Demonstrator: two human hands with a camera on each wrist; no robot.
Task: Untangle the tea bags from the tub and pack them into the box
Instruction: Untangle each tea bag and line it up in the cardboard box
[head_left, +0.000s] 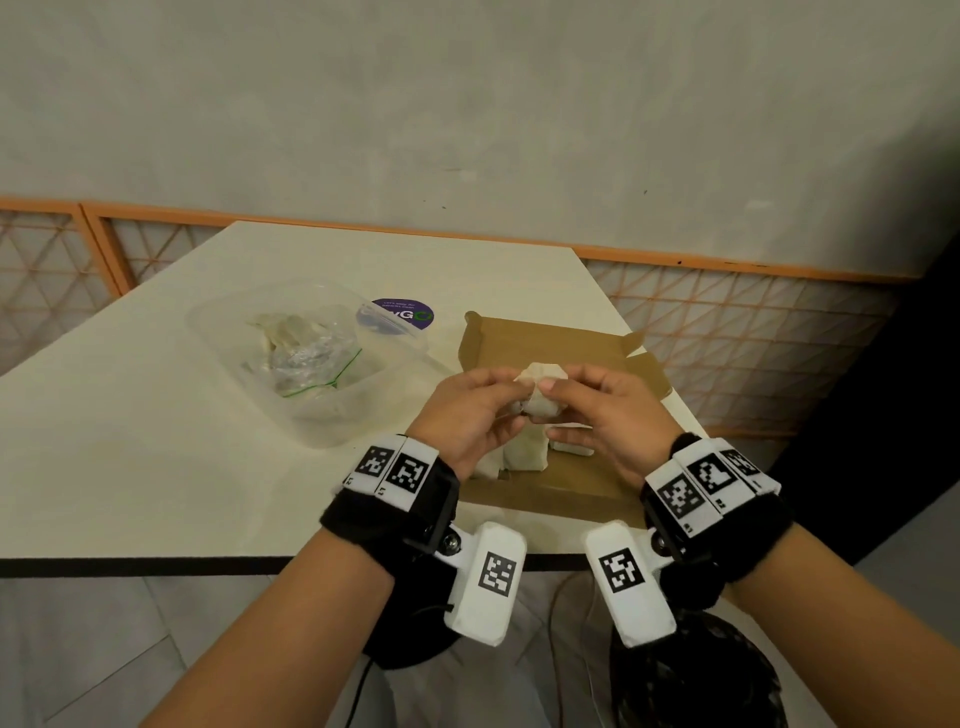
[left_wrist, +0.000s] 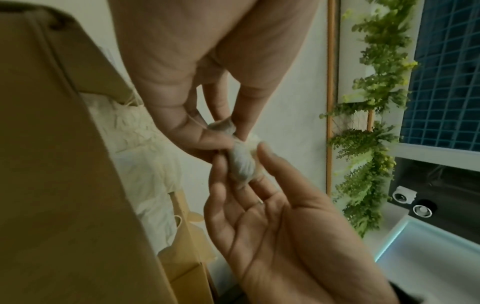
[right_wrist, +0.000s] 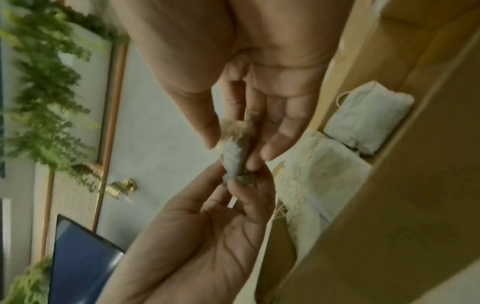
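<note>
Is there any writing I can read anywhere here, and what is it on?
"GO": large pale letters on the round purple sticker on the table, partly hidden behind the clear plastic tub; the start of the word is covered.
A small line of text above it on the sticker: too blurred to read.
Black-and-white square code patterns on the wrist bands: patterns, not words; tiny marks beside them are too small to read.
The cardboard box shows no writing.
</note>
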